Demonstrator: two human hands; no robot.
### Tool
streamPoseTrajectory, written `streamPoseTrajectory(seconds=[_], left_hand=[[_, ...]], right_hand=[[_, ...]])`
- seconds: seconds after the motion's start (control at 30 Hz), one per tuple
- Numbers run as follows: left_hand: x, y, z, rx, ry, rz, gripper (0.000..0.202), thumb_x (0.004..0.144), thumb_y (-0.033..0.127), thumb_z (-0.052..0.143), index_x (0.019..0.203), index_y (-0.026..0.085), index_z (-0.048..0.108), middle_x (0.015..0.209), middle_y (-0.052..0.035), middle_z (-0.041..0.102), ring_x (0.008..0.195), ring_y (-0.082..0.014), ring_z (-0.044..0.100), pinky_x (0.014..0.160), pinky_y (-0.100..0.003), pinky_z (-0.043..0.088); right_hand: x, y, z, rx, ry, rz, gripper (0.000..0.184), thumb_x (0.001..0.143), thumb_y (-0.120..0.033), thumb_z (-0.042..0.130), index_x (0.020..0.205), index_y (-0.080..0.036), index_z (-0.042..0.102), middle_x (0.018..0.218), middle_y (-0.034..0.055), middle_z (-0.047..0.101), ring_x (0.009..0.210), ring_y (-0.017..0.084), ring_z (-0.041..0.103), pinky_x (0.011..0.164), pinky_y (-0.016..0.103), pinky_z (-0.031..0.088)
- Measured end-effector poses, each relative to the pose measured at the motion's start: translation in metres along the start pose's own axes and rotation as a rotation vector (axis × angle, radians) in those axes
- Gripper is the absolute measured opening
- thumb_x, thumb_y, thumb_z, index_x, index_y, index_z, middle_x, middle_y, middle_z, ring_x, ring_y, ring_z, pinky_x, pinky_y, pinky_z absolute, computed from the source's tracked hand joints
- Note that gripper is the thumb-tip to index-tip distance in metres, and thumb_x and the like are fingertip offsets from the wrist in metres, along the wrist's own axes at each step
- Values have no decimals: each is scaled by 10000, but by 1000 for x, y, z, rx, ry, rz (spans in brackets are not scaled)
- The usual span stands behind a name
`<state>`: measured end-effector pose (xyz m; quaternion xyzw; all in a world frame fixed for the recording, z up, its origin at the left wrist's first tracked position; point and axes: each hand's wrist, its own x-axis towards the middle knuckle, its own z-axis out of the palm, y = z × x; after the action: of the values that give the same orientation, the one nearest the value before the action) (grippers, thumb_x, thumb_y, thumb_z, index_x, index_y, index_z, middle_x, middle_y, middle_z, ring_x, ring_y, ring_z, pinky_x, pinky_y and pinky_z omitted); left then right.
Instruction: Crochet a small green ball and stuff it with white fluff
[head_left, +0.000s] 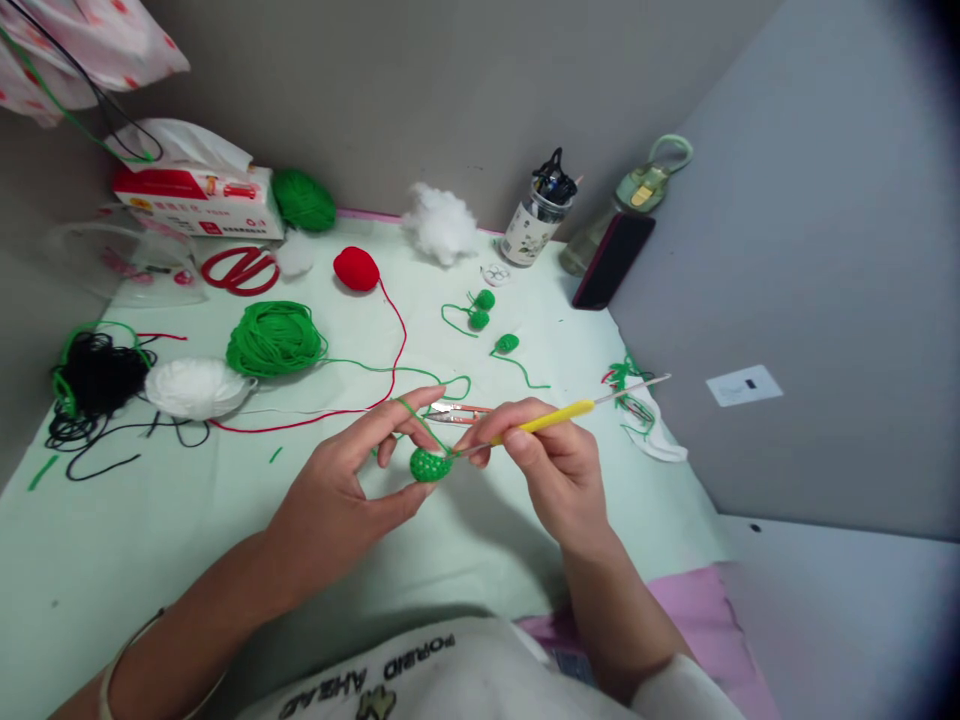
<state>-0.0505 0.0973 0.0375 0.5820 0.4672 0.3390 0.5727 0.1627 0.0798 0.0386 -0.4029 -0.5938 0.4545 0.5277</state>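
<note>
A small round green crochet piece (pixel 430 465) with white stuffing showing at its top is pinched between the thumb and fingers of my left hand (pixel 341 490). Green yarn runs over the raised index finger of that hand. My right hand (pixel 559 465) grips a crochet hook (pixel 559 415) by its yellow handle, and the hook's metal end meets the edge of the green piece. Just beyond my fingers lie thread snips (pixel 457 413). The green yarn trails back to a green yarn ball (pixel 276 338) on the left of the table.
Farther back are a red yarn ball (pixel 356 269), stuffing (pixel 441 224), small green crochet balls (pixel 480 318), red scissors (pixel 240 270) and a tissue box (pixel 202 203). White yarn (pixel 196 388) and black yarn (pixel 101 375) lie left. A pen jar (pixel 534 220), bottle (pixel 600 230) and phone (pixel 615 260) stand right.
</note>
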Motion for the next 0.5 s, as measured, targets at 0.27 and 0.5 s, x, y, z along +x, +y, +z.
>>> streamPoseTrajectory(seconds=[0.27, 0.5], left_hand=[[4, -2, -2, 52, 16, 37, 573, 769, 179, 801, 1288, 409, 726, 928, 13, 717, 787, -218, 451, 751, -296, 388], [1, 0, 2, -52, 82, -39, 580, 761, 272, 840, 1307, 402, 696, 919, 22, 648, 787, -186, 446, 772, -297, 407]], right_hand=[[3, -1, 0, -293, -98, -215, 188, 1024, -171, 548, 1049, -232, 724, 926, 41, 772, 868, 180, 729, 844, 389, 610], [-5, 11, 14, -458, -15, -506, 248, 987, -149, 583, 1164, -261, 715, 1051, 81, 795, 908, 213, 758, 782, 398, 648]])
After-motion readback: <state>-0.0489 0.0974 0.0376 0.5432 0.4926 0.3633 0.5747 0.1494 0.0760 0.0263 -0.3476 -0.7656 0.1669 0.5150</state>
